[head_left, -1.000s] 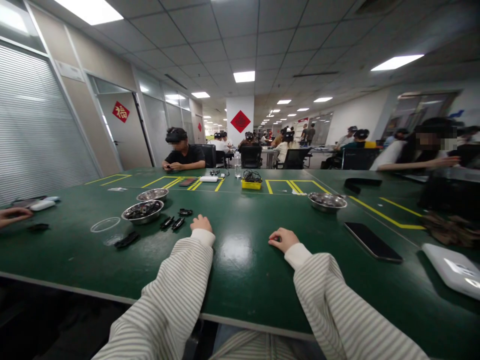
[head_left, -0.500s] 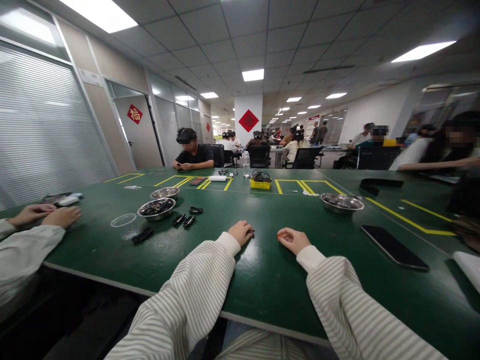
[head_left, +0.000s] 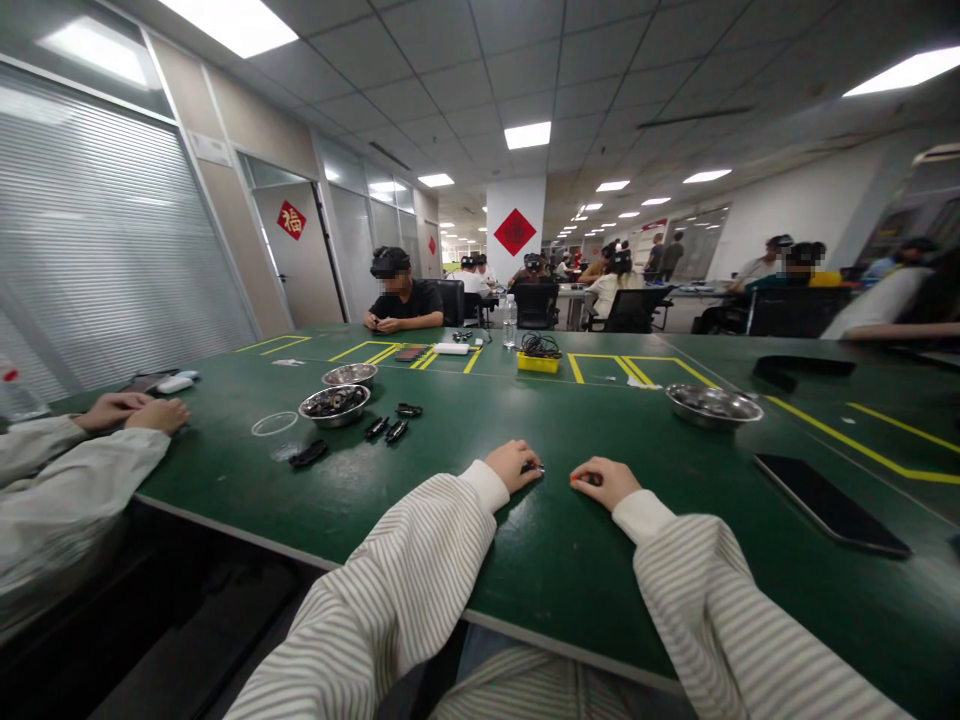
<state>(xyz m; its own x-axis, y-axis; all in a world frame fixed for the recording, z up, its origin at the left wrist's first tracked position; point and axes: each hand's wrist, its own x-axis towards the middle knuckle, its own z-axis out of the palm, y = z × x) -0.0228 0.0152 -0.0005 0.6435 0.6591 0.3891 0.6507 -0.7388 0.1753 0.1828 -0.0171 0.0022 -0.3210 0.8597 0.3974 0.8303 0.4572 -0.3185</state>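
Observation:
My left hand (head_left: 511, 467) is over the green table (head_left: 480, 420), fingers closed on a small black part with a shiny tip (head_left: 533, 467). To its right, across a short gap, my right hand (head_left: 611, 484) pinches a small dark piece with an orange end (head_left: 576, 483). What exactly either piece is cannot be made out. Left of my hands lie several black plastic parts (head_left: 397, 431) and a darker black piece (head_left: 308, 454). Behind these, a metal bowl (head_left: 334, 420) holds many dark parts.
Another metal bowl (head_left: 350, 374) stands behind the filled one; a third bowl (head_left: 714, 418) is at right. A phone (head_left: 832, 505) lies near my right arm. A yellow box (head_left: 538, 364) holds cables. A neighbour's hands (head_left: 155, 413) rest at the left edge.
The view has turned a little left, so the scene sits further right. My hands are closer together, and the black part in my left hand now shows.

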